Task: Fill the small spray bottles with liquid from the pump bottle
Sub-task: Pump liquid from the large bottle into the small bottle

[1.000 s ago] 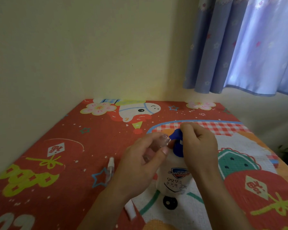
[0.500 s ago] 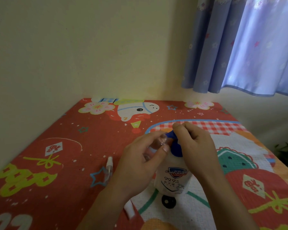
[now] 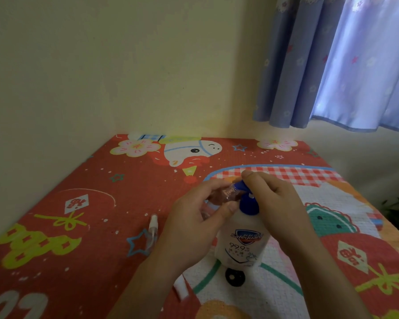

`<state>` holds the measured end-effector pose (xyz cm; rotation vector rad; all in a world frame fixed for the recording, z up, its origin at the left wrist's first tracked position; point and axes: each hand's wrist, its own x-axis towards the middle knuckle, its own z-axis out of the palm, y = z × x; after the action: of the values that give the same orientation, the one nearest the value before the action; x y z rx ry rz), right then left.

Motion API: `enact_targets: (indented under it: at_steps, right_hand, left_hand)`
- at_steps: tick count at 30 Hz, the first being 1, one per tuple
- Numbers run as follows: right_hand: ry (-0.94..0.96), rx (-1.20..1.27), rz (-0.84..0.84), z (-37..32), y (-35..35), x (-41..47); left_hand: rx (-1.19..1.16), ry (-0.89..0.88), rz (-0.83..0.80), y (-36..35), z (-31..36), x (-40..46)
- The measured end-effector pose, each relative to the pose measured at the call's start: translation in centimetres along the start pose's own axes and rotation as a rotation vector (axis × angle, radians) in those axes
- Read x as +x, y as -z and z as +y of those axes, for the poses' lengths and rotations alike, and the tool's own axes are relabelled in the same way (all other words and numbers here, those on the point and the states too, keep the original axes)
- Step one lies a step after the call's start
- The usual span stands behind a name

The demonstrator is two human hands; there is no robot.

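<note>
While my right hand (image 3: 272, 203) bears down on the blue pump head (image 3: 241, 185) of the white pump bottle (image 3: 241, 245), my left hand (image 3: 194, 222) holds a small clear spray bottle (image 3: 224, 194) tilted with its mouth just under the spout, at the centre of the patterned tabletop (image 3: 78, 226). My left fingers (image 3: 207, 185) and thumb curl round the little bottle in a pinch; my right fingers are bent over the pump head, and I cannot tell how much of the collar they wrap.

The small bottle looks like thin, light, stiff plastic, likely slick once soap runs on it, so I judge the grip belongs around its middle, clear of the open neck. The pump bottle looks fuller and heavier, steady on its base, best managed from the top.

A second spray bottle (image 3: 153, 233) lies on its side at about nine o'clock from the pump bottle, near my left wrist, and a small white piece (image 3: 179, 288) that I cannot identify lies at seven o'clock.

The wall closes off ten to twelve o'clock, with a curtain (image 3: 332, 65) hanging at one o'clock; the tabletop's right edge falls away at three o'clock. Open room lies toward eleven o'clock and four o'clock.
</note>
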<state>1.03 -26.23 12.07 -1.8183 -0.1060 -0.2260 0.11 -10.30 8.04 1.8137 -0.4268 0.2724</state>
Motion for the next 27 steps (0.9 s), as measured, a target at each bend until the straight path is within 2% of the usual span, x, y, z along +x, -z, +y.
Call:
enact_targets:
  at_steps: [7, 21, 27]
  right_hand:
    - [0.008, -0.001, -0.014, 0.11, 0.13, -0.11]
    - [0.109, -0.066, -0.007, 0.76, 0.26, -0.22]
    - [0.114, -0.095, -0.036, 0.67, 0.21, -0.12]
  left_hand:
    - [0.038, 0.011, -0.034, 0.32, 0.05, 0.06]
    - [0.160, 0.017, -0.001, 0.46, -0.05, -0.23]
    - [0.144, 0.026, 0.001, 0.43, 0.24, -0.21]
